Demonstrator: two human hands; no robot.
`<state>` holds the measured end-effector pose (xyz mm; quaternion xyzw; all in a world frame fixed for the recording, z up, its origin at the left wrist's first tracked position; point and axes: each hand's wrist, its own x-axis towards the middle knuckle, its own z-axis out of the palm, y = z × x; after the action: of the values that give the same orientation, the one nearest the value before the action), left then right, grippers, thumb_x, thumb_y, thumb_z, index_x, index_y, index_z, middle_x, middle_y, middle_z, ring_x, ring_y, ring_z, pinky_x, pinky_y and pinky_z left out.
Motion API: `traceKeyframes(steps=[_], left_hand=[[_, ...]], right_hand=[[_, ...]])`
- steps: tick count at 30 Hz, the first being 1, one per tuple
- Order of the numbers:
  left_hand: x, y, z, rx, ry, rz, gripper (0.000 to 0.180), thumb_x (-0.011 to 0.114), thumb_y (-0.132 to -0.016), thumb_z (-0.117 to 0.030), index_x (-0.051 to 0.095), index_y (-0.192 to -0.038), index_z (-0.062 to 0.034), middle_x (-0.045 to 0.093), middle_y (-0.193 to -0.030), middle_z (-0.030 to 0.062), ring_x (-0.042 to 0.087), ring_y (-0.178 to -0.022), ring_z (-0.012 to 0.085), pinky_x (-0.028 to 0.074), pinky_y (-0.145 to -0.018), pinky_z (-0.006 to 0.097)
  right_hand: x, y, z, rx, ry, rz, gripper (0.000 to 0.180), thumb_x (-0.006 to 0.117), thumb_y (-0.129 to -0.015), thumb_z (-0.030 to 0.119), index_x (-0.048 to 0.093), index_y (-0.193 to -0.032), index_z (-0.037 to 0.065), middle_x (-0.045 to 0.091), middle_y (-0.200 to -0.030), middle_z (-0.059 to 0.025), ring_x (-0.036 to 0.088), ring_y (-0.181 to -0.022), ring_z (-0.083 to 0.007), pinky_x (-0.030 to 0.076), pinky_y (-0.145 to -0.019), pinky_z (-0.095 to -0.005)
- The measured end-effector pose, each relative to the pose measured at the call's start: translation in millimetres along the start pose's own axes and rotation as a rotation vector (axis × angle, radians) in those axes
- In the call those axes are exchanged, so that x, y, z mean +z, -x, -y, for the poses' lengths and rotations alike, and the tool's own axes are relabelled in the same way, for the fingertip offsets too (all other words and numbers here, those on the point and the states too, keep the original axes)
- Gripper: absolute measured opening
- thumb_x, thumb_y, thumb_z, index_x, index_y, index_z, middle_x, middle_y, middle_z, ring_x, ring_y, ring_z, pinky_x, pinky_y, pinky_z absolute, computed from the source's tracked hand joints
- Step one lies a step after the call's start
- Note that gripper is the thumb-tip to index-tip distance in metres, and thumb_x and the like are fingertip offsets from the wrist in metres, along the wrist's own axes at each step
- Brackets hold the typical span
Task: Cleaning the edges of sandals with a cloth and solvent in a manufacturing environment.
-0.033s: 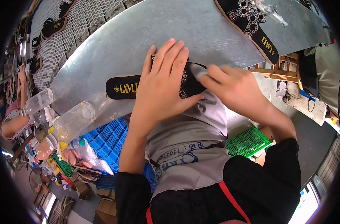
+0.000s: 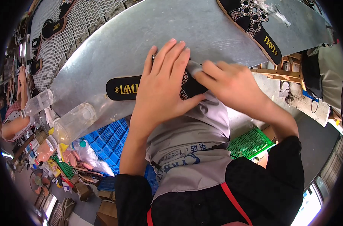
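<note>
A black flat sandal (image 2: 122, 89) with a beaded upper lies across the near edge of the metal table (image 2: 149, 28), its heel to the left. My left hand (image 2: 161, 86) is spread flat over its middle, fingers pointing away, and covers much of the upper. At the toe end, my right hand (image 2: 231, 81) is closed with fingertips pinching a small grey-white cloth-like piece (image 2: 195, 68) against the sandal. Motion blurs that piece, so its exact kind is unclear. Another black beaded sandal (image 2: 269, 44) rests at the far right of the table.
Clear plastic bottles (image 2: 75, 119) stand by the table's left edge. Beyond is a mesh-topped conveyor (image 2: 86, 22) carrying more sandals. Blue crates (image 2: 108, 142) and a green crate (image 2: 251, 144) sit below. Another person's arm (image 2: 15, 129) shows at far left, and a wooden stool (image 2: 278, 73) at right.
My right hand has slid slightly left and away from me along the sandal's toe, with the grey-white piece. My left hand stays nearly still on the sandal.
</note>
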<state>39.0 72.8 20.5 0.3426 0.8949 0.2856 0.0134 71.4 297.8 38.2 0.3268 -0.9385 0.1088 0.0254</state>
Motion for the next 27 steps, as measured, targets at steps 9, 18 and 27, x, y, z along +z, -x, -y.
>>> traceKeyframes(steps=[9,18,27], left_hand=[[7.3,0.2,9.8,-0.027,0.126,-0.14,0.061,0.07,-0.077,-0.014,0.06,-0.134,0.0026,0.057,-0.147,0.0204,0.048,-0.144,0.0436,0.04,-0.119,0.053],[4.7,3.0,11.7,-0.041,0.118,-0.114,0.06,0.064,-0.079,-0.011,0.057,-0.137,0.0027,0.061,-0.142,0.0212,0.052,-0.141,0.0427,0.037,-0.12,0.058],[7.2,1.7,11.7,-0.048,0.109,-0.132,0.061,0.061,-0.077,-0.008,0.056,-0.138,0.0029,0.061,-0.142,0.0215,0.053,-0.139,0.0422,0.035,-0.121,0.058]], right_hand=[[0.4,-4.8,-21.5,-0.175,0.054,0.032,0.023,0.068,-0.082,0.02,0.068,-0.105,0.015,0.054,-0.092,-0.0007,0.064,-0.069,-0.014,0.053,-0.053,-0.0289],[-3.3,-1.2,-24.5,-0.221,0.016,0.062,0.021,0.069,-0.082,0.019,0.07,-0.101,0.012,0.057,-0.093,-0.0015,0.069,-0.072,-0.0154,0.053,-0.051,-0.0298],[-3.9,-6.1,-25.0,-0.174,0.009,0.067,0.022,0.069,-0.083,0.018,0.07,-0.104,0.012,0.056,-0.092,-0.0019,0.07,-0.073,-0.0184,0.054,-0.051,-0.0316]])
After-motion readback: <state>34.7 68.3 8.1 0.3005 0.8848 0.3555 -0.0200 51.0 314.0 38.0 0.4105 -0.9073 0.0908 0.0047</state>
